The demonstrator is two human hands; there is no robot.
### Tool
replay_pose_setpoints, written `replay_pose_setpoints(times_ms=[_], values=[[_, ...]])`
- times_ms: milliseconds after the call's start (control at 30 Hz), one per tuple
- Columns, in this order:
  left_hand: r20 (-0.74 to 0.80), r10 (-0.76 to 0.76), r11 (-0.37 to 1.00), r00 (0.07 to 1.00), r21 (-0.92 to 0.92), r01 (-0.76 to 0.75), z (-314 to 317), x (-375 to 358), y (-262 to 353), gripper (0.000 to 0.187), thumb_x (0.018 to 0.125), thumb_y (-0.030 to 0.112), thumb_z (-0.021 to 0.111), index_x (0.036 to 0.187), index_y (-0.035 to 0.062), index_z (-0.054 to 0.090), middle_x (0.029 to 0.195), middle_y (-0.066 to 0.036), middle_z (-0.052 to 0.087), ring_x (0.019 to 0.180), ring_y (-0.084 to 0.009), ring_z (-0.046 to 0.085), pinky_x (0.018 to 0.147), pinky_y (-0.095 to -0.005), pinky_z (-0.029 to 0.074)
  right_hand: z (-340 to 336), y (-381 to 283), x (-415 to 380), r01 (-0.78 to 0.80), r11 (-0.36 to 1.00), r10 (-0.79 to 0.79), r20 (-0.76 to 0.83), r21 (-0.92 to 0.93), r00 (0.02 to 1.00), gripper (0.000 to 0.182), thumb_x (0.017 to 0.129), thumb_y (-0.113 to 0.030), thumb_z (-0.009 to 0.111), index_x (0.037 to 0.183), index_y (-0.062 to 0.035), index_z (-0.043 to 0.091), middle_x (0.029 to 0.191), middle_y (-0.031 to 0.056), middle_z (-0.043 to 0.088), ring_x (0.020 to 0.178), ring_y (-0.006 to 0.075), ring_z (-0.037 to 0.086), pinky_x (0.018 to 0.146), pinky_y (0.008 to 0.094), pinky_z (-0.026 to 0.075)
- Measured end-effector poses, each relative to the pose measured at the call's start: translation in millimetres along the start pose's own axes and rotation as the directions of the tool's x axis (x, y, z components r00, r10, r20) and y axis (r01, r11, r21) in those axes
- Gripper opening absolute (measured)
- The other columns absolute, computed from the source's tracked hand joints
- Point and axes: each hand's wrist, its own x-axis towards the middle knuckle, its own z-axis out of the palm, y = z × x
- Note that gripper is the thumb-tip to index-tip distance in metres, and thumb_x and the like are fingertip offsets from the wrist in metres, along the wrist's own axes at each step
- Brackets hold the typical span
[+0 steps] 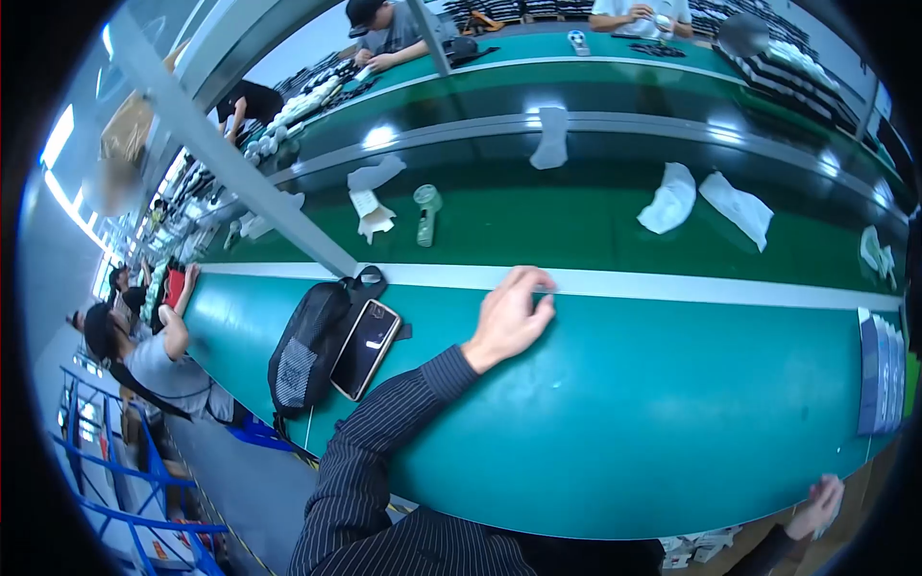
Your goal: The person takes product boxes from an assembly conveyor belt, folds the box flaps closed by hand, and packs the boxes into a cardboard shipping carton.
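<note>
Your left hand point(511, 319) rested at the far edge of the teal worktop point(624, 413), by the white rail point(672, 289), its fingers loosely bent and the thumb apart, with nothing visible in its grasp. Your right hand point(818, 506) was low at the near right edge, blurred, so I cannot tell whether it was holding anything or touching the worktop. The closest thing to it on the surface was the stack of blue-grey boxes point(879, 374), standing at the right end. Left of your left forearm, a smartphone point(367, 349) lay against a black bag point(305, 336), the two crowding that part of the worktop. Just behind them a slanting metal post point(240, 168) came down by the rail and cut across your view of the left side. Beyond the rail, the dark green belt point(538, 235) carried a pale green handheld fan point(426, 216), an opened piece of white packaging point(373, 213) just left of it, and several scattered white wrappers point(667, 199). A co-worker in grey point(182, 360) sat past the left end, and two more people, one in a dark cap point(389, 36), worked across the belt. White packets point(701, 547) showed beneath the near edge.
</note>
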Motion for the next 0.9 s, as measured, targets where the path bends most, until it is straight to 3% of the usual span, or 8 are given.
replay_pose_setpoints(times_ms=[67,167,267,333,400,533,767,900], values=[[-0.038,0.057,0.998,0.998,0.011,-0.057,5.6,12.3,-8.9,0.020,0.087,0.011,0.068,0.107,0.0070,0.066,0.118,-0.011,0.065,0.071,-0.0233,0.065,0.066,-0.0365,0.053,73.5,-99.1,-16.1,0.114,0.985,-0.007,0.617,-0.133,0.787,0.020,0.107,-0.017,0.055,0.107,0.0008,0.065,0.098,0.0039,0.066,0.085,0.0125,0.058,0.074,0.0260,0.047],[-0.076,0.135,0.990,0.988,0.042,-0.132,8.9,20.3,-19.4,0.021,0.089,0.014,0.066,0.108,0.0076,0.065,0.120,-0.013,0.062,0.082,-0.0311,0.067,0.071,-0.0441,0.055,168.3,-170.9,-67.4,0.291,0.955,-0.200,0.856,0.062,0.476,0.006,0.097,-0.006,0.063,0.100,-0.0015,0.066,0.089,0.0056,0.066,0.078,0.0127,0.061,0.071,0.0265,0.048],[-0.010,0.107,0.994,0.994,0.008,-0.106,5.7,24.2,-24.3,0.021,0.089,0.015,0.066,0.109,0.0062,0.064,0.126,-0.017,0.056,0.087,-0.0389,0.067,0.074,-0.0494,0.057,240.3,-240.1,-130.9,0.384,0.860,-0.399,0.911,0.335,0.099,0.008,0.088,-0.003,0.070,0.096,-0.0011,0.072,0.082,0.0089,0.069,0.070,0.0170,0.065,0.066,0.0297,0.052],[-0.030,0.111,0.994,0.993,-0.002,-0.111,3.4,19.7,-22.0,0.022,0.089,0.015,0.066,0.109,0.0058,0.063,0.125,-0.017,0.056,0.084,-0.0391,0.068,0.073,-0.0495,0.057,272.1,-277.7,-161.2,0.331,0.842,-0.389,0.905,0.426,-0.173,0.014,0.086,-0.001,0.074,0.101,-0.0018,0.073,0.082,0.0094,0.070,0.072,0.0186,0.068,0.066,0.0305,0.055],[-0.025,0.139,0.990,0.990,-0.019,-0.139,-1.3,14.2,-24.4,0.022,0.089,0.015,0.067,0.109,0.0050,0.063,0.124,-0.017,0.056,0.079,-0.0393,0.068,0.070,-0.0497,0.058,303.9,-301.3,-199.6,0.199,0.808,-0.474,0.813,0.555,-0.339,0.013,0.086,-0.003,0.074,0.099,-0.0025,0.074,0.081,0.0099,0.070,0.069,0.0189,0.067,0.064,0.0307,0.054],[-0.066,0.167,0.981,0.984,-0.092,-0.173,8.5,13.0,-29.2,0.017,0.093,0.015,0.066,0.106,0.0041,0.065,0.125,-0.017,0.056,0.075,-0.0387,0.069,0.069,-0.0492,0.059,362.2,-308.4,-246.0,0.117,0.756,-0.529,0.706,0.645,-0.472,0.011,0.089,-0.003,0.074,0.100,-0.0024,0.075,0.080,0.0088,0.069,0.065,0.0159,0.067,0.061,0.0297,0.055],[0.045,0.104,0.950,0.994,-0.300,-0.086,-1.2,13.2,-32.8,0.043,0.108,0.040,0.047,0.096,0.0037,0.068,0.086,-0.016,0.069,0.082,-0.0391,0.067,0.073,-0.0511,0.051,385.1,-307.6,-261.9,0.028,0.909,-0.379,0.851,0.416,-0.363,0.006,0.093,-0.001,0.071,0.097,0.0030,0.072,0.079,0.0076,0.069,0.059,0.0125,0.068,0.055,0.0264,0.053],[0.086,0.196,0.955,0.977,-0.242,-0.171,0.3,13.1,-28.8,0.044,0.107,0.039,0.049,0.090,0.0032,0.068,0.086,-0.016,0.069,0.080,-0.0394,0.066,0.072,-0.0500,0.052,389.0,-298.6,-263.9,0.072,0.872,-0.430,0.829,0.484,-0.358,0.007,0.092,-0.002,0.071,0.096,0.0035,0.072,0.078,0.0092,0.069,0.059,0.0145,0.068,0.055,0.0284,0.054]])
